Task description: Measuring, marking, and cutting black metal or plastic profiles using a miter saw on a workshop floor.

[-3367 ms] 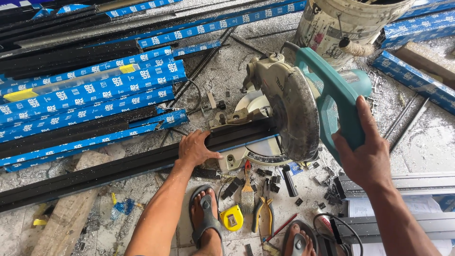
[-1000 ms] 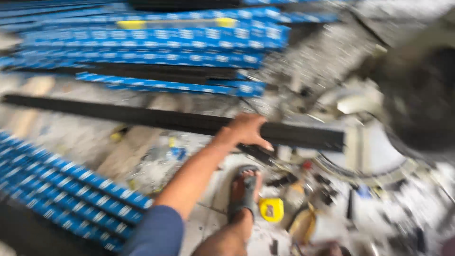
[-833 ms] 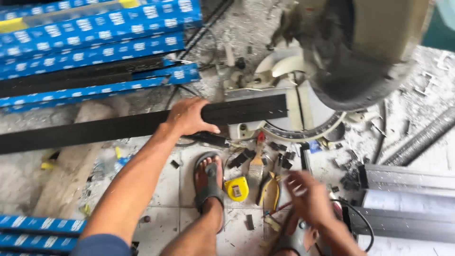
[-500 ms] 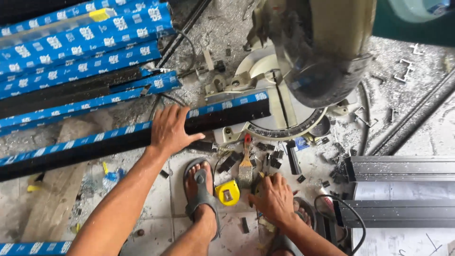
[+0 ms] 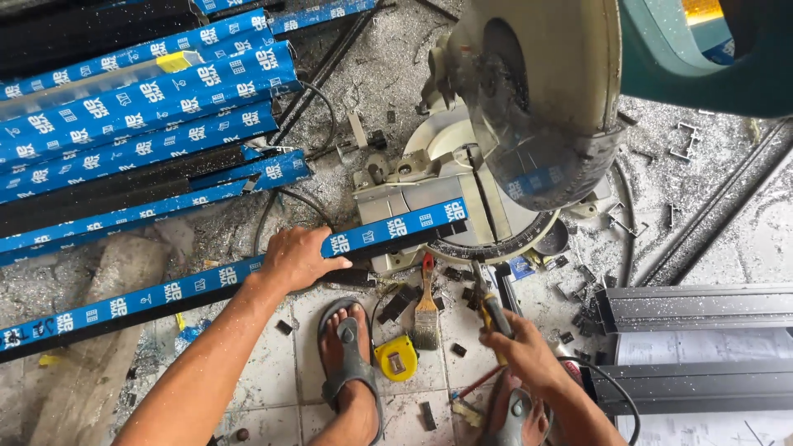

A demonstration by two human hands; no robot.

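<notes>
**Long profile on the saw bed, one hand holding, other hand on pliers**

We press our left hand (image 5: 296, 258) flat on top of the long blue-wrapped profile (image 5: 248, 268): palm down, fingers curled over its far edge, clamping it vs the floor and the miter saw (image 5: 496, 165) base. The profile's right end lies across the saw table, right of that hand, under the raised blade guard. Our right hand (image 5: 524, 355) is clenched round the handles of a pair of pliers (image 5: 489, 301), nose pointing away from us toward the saw base.

Risks, as we judge them:
- The profile is long w/ only one hand on it; most of its length runs off to the left of the grip, so it may pivot or slide off square on the table
- Our fingers sit near the blade line; if the head comes down w/ the hand that close, that's a cut hazard
- Sandalled foot (image 5: 351, 363) just below the grip, amid offcuts and swarf; slip or puncture is possible
- Yellow tape measure (image 5: 396, 357) and paintbrush (image 5: 425, 310) lie loose between both hands, easy to kick

Wrappings: the profile carries a bright blue film w/ repeating white lettering blocks. Up and left of the grip lies a stack of bars in the same blue film (image 5: 140, 116), one w/ a yellow patch. Right of the pliers hand are bare grey profiles (image 5: 694, 306) w/ white paper-like sheets
</notes>
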